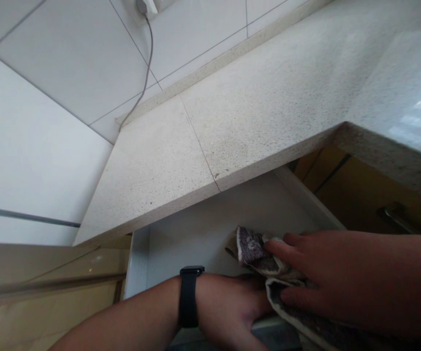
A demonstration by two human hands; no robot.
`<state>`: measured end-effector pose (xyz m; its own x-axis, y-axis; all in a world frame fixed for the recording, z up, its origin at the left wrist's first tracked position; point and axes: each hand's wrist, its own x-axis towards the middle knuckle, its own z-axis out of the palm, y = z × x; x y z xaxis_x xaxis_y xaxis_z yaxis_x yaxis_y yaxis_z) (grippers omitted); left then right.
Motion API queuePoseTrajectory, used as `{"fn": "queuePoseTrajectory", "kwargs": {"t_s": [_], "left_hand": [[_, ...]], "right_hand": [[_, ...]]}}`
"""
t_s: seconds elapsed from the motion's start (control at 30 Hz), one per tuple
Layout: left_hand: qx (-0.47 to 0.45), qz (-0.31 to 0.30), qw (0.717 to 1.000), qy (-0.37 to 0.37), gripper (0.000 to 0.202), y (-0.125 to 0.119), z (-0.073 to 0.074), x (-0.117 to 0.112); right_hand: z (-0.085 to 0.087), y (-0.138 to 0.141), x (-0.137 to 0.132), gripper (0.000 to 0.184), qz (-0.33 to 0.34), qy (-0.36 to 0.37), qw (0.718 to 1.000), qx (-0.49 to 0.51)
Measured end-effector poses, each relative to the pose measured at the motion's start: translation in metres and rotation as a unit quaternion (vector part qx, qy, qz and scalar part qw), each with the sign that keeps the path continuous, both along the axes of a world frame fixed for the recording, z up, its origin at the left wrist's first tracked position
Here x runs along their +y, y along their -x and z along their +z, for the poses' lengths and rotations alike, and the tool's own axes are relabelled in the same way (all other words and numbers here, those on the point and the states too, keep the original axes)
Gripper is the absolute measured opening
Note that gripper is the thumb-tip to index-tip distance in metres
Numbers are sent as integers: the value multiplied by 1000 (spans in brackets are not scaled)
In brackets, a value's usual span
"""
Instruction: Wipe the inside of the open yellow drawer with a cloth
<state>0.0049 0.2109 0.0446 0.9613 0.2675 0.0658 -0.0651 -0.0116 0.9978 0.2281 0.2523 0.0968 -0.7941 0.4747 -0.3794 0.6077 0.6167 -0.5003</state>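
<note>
Nearest me, my left hand (228,302), with a dark watch (189,297) on its wrist, reaches in from the near left to the front of an open drawer (191,239); its fingers are partly hidden, so I can't tell whether they are closed on anything. From the near right, my right hand (309,268) is clamped on a patterned brown cloth (250,246) with a pale hem, thumb and fingers pinching a fold. I have the cloth bunched at the near right of the drawer, its long axis running slantwise from the near right, by the drawer front, to a folded end that points far and left over the pale drawer bottom. On the right, beside the drawer, I see a yellowish cabinet front (364,195) with a metal handle (396,219). Beyond, the speckled surface (269,112) overhangs the drawer's far part and stands in the way of my view; a thin seam crosses it, with a small dark mark near its front edge. A white panel (30,146) rises at the left, and farthest off a grey cable (150,53) hangs down the tiled wall (203,29) from a plug (142,7).
</note>
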Motion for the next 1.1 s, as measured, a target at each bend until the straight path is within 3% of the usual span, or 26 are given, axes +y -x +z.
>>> {"fn": "queuePoseTrajectory", "kwargs": {"t_s": [0.4,0.67,0.8,0.93,1.1], "left_hand": [[-34,18,999,2,80,-2,9,2],[-17,17,1000,9,83,-1,3,0],[-19,25,1000,0,87,-1,0,-1],[-2,15,1000,-1,91,-1,-2,-1],[7,6,1000,-3,93,1,-2,0]], "right_hand": [[1,2,0,43,26,8,999,-19],[5,4,-2,43,8,-22,999,-24],[3,-1,-2,27,95,-104,990,-3],[-6,-9,-2,16,193,-200,960,46],[-14,-13,-3,16,220,-255,938,81]]}}
